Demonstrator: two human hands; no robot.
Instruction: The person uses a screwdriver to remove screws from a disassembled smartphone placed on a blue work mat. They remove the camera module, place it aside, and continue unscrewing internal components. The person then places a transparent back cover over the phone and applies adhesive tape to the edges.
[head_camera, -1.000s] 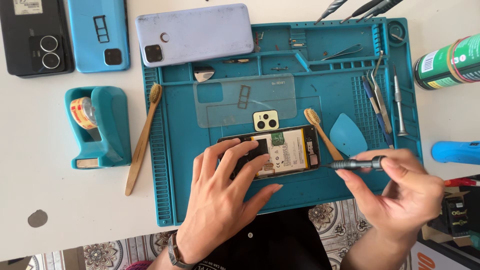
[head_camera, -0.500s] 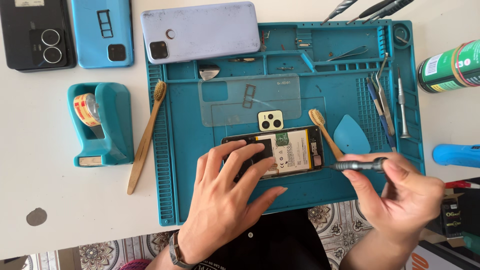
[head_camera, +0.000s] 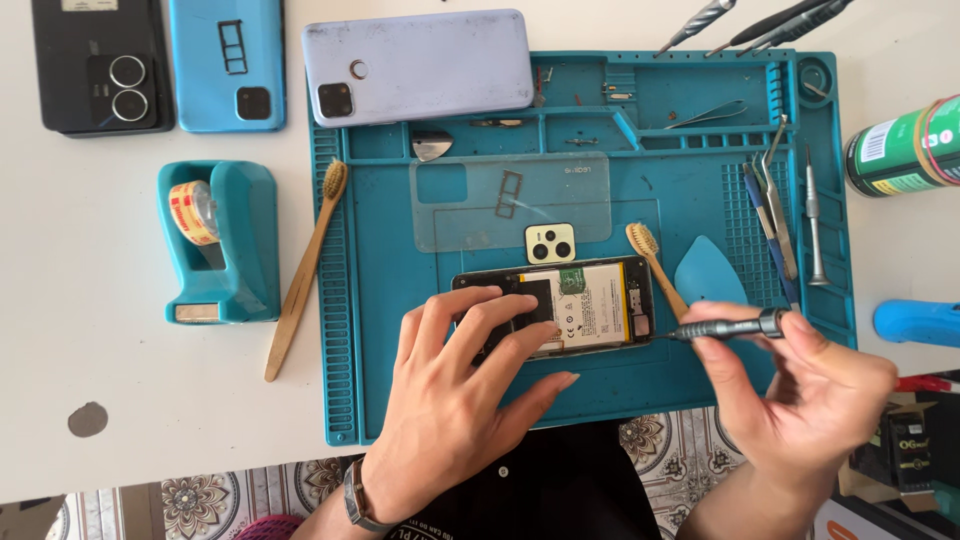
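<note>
White table (head_camera: 90, 330), teal repair mat (head_camera: 690, 400) square on it, patterned floor tiles showing below the edge. The opened phone (head_camera: 590, 300) lies mid-mat, back cover off, battery up. The left hand (head_camera: 460, 400) presses fingers spread across its left half. The right hand (head_camera: 800, 385) pinches a precision screwdriver (head_camera: 725, 327), tip at the phone's right edge. Since half a second ago the screwdriver's tip has closed in on the phone; the left hand hasn't budged.
</note>
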